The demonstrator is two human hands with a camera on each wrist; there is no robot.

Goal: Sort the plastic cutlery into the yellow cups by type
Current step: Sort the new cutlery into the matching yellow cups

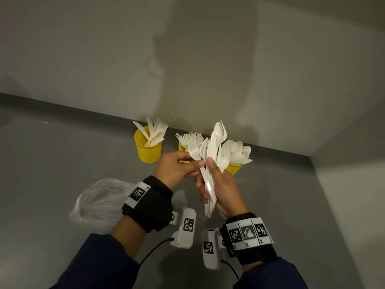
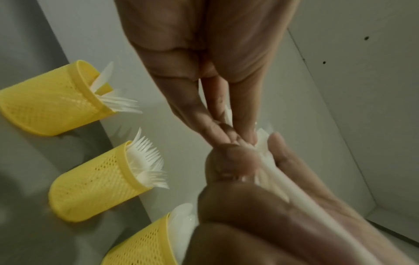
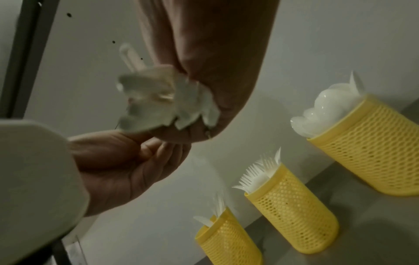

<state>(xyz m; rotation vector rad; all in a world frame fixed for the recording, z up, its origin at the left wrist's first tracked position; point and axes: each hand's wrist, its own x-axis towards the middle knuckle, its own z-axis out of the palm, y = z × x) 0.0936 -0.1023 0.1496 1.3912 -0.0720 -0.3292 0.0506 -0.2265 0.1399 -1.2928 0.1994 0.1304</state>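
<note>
Three yellow mesh cups stand along the wall. The knife cup (image 1: 148, 149) is on the left, the fork cup (image 1: 181, 147) in the middle behind my hands, and the spoon cup (image 1: 235, 166) on the right. Above the counter, my right hand (image 1: 216, 182) grips a mixed bundle of white plastic cutlery (image 1: 214, 147) by the handles. My left hand (image 1: 193, 163) pinches one fork (image 1: 193, 151) at the bundle's left side. In the left wrist view my fingertips (image 2: 229, 129) meet the handles (image 2: 294, 193). The right wrist view shows the handle ends (image 3: 158, 100) sticking out of my fist.
A crumpled clear plastic bag (image 1: 100, 201) lies on the grey counter (image 1: 62, 153) to the left of my left wrist. The wall (image 1: 208, 69) runs right behind the cups, and a side wall (image 1: 354, 184) closes the counter on the right.
</note>
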